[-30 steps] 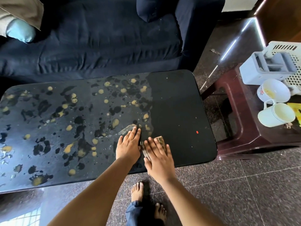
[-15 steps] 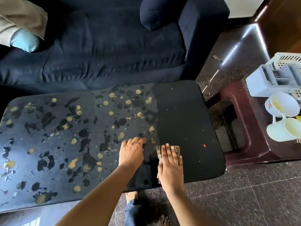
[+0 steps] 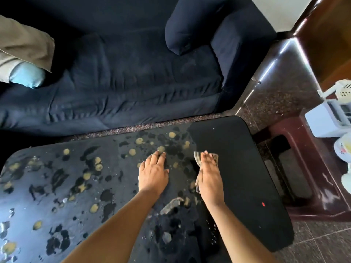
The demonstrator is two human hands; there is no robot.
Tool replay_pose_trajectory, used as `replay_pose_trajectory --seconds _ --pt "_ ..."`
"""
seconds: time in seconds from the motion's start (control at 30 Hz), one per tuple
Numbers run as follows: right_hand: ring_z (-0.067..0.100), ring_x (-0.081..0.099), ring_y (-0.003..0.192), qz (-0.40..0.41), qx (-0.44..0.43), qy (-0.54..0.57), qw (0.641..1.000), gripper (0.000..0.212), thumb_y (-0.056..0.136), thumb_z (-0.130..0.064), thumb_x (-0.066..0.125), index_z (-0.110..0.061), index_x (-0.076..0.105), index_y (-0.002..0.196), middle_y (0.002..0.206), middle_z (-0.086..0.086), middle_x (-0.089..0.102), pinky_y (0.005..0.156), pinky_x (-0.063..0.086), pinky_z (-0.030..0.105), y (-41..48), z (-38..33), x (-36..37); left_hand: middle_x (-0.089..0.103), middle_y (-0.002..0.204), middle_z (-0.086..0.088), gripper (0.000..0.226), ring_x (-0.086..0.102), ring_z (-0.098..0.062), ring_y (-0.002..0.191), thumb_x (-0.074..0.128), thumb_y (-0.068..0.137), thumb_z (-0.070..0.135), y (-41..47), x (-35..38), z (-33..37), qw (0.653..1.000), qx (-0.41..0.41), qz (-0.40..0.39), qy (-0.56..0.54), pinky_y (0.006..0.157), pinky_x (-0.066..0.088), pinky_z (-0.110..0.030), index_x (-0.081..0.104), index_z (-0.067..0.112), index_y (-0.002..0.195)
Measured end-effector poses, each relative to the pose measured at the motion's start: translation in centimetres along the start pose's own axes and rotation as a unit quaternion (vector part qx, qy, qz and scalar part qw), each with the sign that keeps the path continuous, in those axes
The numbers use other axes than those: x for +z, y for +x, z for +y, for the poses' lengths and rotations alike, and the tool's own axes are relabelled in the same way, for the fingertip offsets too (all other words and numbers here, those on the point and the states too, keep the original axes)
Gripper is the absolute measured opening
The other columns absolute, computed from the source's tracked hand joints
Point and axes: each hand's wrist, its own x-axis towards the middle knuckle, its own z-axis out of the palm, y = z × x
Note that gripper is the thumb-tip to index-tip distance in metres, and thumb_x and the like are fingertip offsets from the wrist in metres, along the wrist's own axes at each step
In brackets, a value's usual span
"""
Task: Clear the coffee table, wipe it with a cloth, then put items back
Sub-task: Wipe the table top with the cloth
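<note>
The dark coffee table (image 3: 243, 168) fills the lower half of the view, speckled with yellow and black blotches on its left and middle and plain black at its right end. My right hand (image 3: 209, 177) lies flat on a small brownish cloth (image 3: 197, 158), pressing it to the tabletop near the border between the blotched and plain parts; only the cloth's far edge and a strip at the left of the hand show. My left hand (image 3: 152, 173) rests flat on the table just left of it, fingers together, holding nothing.
A dark blue sofa (image 3: 123, 76) with cushions stands right behind the table. At the right, a maroon side table (image 3: 307, 177) carries a white container (image 3: 328, 120) and white cups (image 3: 343, 149). Speckled floor lies between and in front.
Both hands have slid away from me across the tabletop toward the sofa side, the right one pushing the cloth along. The camera has tilted up, showing more sofa.
</note>
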Motion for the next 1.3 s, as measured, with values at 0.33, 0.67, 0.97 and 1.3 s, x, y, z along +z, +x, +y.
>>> replay_pose_trajectory --seconds 0.33,0.67,0.97,1.3 --pt "0.018 0.012 0.146 -0.028 0.018 -0.179 0.983 0.053 0.100 -0.030 0.025 -0.013 0.018 0.150 0.158 0.004 0.016 0.118 0.013 0.044 14.0 -4.8 5.1 -0.018 0.159 0.000 0.119 -0.013 -0.020 0.147 0.061 0.075 0.069 9.3 -1.5 -2.8 0.989 0.024 -0.136 0.050 0.119 -0.002 -0.041 -0.014 0.016 0.151" --pt "0.022 0.015 0.146 0.006 0.059 -0.208 0.976 0.060 0.095 -0.050 0.022 -0.025 0.023 0.150 0.157 -0.003 0.021 0.115 0.013 0.048 14.0 -3.3 4.7 -0.034 0.153 0.001 0.146 -0.025 -0.018 0.143 0.074 0.057 0.069 9.7 -1.0 -3.7 0.972 0.031 -0.206 0.105 0.119 -0.006 -0.044 -0.031 0.015 0.144" --pt "0.015 0.014 0.146 -0.067 -0.067 -0.235 0.967 0.058 0.094 -0.049 0.020 -0.031 0.020 0.149 0.157 -0.010 0.018 0.114 0.022 0.053 12.5 -1.8 3.8 -0.034 0.153 0.002 0.146 -0.026 -0.017 0.142 0.075 0.058 0.068 9.5 -1.4 -3.4 0.972 0.013 -0.212 0.100 0.119 -0.007 -0.045 -0.032 0.016 0.144" --pt "0.017 0.024 0.143 -0.057 -0.099 -0.209 0.971 0.056 0.094 -0.043 0.030 -0.028 0.028 0.148 0.155 -0.007 0.028 0.112 0.028 0.054 10.5 -4.8 6.3 -0.030 0.155 0.003 0.141 -0.023 -0.016 0.144 0.074 0.061 0.065 8.2 -1.3 -3.3 0.981 -0.035 -0.180 0.057 0.117 -0.010 -0.043 -0.026 0.016 0.146"
